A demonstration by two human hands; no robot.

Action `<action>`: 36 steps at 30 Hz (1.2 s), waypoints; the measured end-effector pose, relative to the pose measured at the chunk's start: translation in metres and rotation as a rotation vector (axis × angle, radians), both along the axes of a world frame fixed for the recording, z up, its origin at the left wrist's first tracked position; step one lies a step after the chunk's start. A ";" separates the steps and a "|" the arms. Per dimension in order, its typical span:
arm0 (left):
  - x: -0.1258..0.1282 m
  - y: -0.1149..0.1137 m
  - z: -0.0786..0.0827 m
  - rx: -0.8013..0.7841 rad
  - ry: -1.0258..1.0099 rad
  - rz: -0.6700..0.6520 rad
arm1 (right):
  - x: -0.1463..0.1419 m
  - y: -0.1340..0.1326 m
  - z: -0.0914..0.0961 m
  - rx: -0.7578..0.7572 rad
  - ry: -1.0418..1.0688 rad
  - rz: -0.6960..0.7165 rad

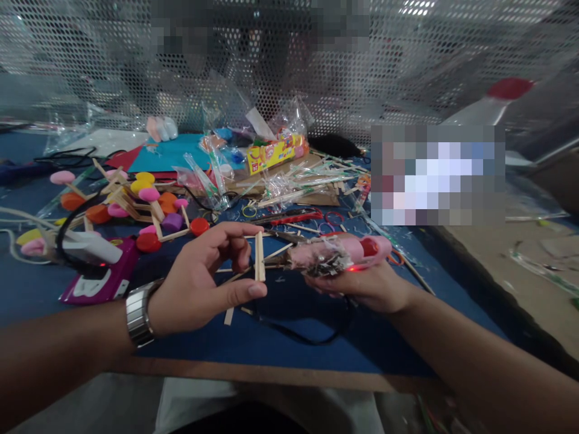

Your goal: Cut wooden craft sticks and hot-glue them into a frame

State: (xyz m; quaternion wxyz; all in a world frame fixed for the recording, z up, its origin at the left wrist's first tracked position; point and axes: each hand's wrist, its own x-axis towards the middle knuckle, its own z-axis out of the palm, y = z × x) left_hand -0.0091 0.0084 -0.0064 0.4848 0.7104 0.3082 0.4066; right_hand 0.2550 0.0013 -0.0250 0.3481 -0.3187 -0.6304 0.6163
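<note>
Between the thumb and forefinger of my left hand (208, 274) stand short wooden sticks (259, 258), pressed side by side and held nearly upright. My right hand (362, 286) is wrapped round a pink hot glue gun (337, 248) with a small red light glowing on it. Its front is covered in ragged, silvery, dirty material, and the nozzle points left toward the sticks; I cannot tell whether it touches them. The trigger is hidden by my fingers. A black cable (312, 340) loops below on the blue table.
At left, wooden-stick structures carry coloured caps (172, 220) beside a purple power strip (106, 277). Loose sticks (312, 181), red-handled pliers (303, 215), plastic wrappers (217, 175) and a yellow box (275, 155) lie behind my hands. The table's front edge (271, 374) is near me.
</note>
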 end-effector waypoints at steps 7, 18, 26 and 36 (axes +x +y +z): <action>0.000 0.000 0.000 0.003 -0.004 0.001 | -0.003 -0.001 0.006 -0.004 0.001 -0.014; 0.000 -0.001 -0.001 0.008 0.007 0.002 | -0.002 0.000 0.001 -0.006 0.022 -0.019; 0.000 -0.001 0.000 0.010 -0.001 0.004 | -0.004 -0.002 0.008 -0.030 0.028 -0.018; 0.001 -0.001 0.002 0.024 0.007 0.010 | -0.003 -0.003 0.007 -0.001 -0.022 -0.053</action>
